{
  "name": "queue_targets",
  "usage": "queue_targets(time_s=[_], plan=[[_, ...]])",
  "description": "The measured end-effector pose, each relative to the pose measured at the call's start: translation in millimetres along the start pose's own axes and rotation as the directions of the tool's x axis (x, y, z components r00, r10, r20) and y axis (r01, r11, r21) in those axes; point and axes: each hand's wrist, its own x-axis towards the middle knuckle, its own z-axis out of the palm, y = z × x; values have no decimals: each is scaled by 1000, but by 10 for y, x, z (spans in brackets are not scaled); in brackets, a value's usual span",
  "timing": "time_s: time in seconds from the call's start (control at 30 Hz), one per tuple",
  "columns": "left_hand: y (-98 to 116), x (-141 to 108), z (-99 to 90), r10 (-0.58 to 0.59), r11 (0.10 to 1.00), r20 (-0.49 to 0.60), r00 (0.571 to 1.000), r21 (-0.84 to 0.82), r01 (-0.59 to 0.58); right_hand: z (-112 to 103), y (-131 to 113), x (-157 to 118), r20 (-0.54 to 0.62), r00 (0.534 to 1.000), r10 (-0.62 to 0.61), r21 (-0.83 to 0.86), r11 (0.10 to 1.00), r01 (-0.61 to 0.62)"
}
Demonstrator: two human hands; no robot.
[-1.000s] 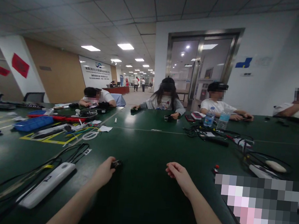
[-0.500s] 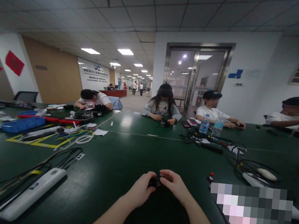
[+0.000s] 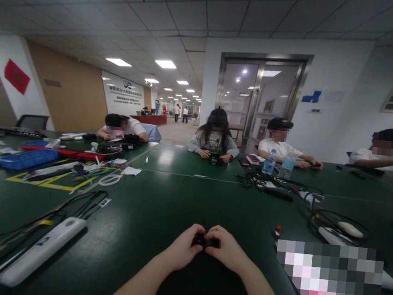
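Observation:
Close to the table's near side, a small black object [image 3: 205,242] is held between both hands; its two dark rounded parts show, but its kind cannot be made out. My left hand [image 3: 187,245] grips its left end, with thumb and fingers curled round it. On the other end my right hand [image 3: 225,247] is closed the same way, its fingertips over the top. The fingers hide much of the object. Under the hands lies the dark green tabletop [image 3: 156,208].
A white power strip [image 3: 42,251] with black cables lies at left, a blue tray [image 3: 28,159] beyond it. At right are a pixelated flat item [image 3: 322,280], a small red-topped object [image 3: 276,231], cables and water bottles [image 3: 287,167]. Several people sit across the table.
My right hand has moved in from over the object's right side and closed on its right end. The black object now shows two rounded parts between the hands. The view has shifted slightly.

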Motion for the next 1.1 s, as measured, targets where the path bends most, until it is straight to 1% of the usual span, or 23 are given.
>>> queue_targets(time_s=[0.23,0.4,0.53,0.7,0.8,0.9,0.97,1.03,1.1], plan=[[20,-15,-36,-14,1000,-6,1000,15,14,6,10,2,-4,1000,-16,-9,1000,16],[78,-31,-62,-27,1000,-3,1000,16,27,-24,-3,-22,36,999,-31,12,999,31],[117,-38,-82,-41,998,0,999,37,41,-36,2,-25,38,999,-37,9,999,37],[62,-11,-67,-32,999,-10,999,33,33,-21,20,-14,26,999,-43,-3,999,43],[32,-1,-62,-34,999,-14,999,18,34,-34,5,-19,15,1000,-18,15,1000,18],[58,-13,-79,-54,998,0,999,9,54,-53,17,-7,-9,999,41,109,993,-40],[91,-24,-98,-76,997,9,997,6,76,-58,61,18,-50,995,90,258,963,-74],[112,-31,-117,-81,997,4,997,5,81,-57,124,50,-111,979,169,454,885,-101],[109,-32,-137,-66,998,-7,998,10,66,-57,187,79,-161,946,280,604,786,-129]])
